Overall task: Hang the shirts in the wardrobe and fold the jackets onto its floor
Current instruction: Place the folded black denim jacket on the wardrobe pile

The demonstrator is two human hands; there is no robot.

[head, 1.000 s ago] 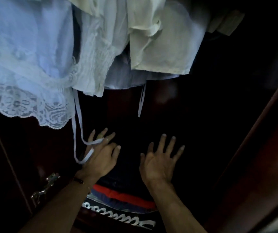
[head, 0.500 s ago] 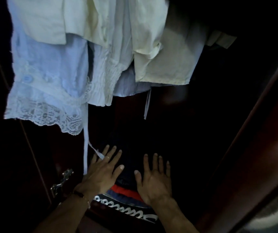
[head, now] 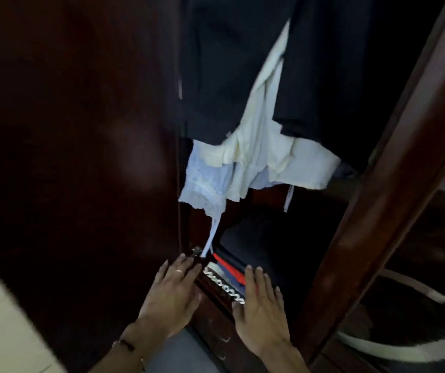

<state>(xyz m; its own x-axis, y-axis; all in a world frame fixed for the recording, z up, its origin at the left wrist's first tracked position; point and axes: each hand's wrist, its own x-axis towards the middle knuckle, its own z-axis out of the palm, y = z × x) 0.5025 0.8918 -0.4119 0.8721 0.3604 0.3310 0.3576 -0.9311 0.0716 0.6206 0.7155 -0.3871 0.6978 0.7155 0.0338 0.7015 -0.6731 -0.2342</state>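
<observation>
Both hands, left [head: 171, 297] and right [head: 260, 313], fingers spread and empty, are hovering at the wardrobe floor's front edge [head: 216, 292] by the folded jackets [head: 256, 246], probably ready to fetch another garment.

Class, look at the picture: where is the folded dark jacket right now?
In the head view the folded dark jacket lies low on the wardrobe floor, below the hanging pale shirts, just beyond the left hand and right hand.
</observation>
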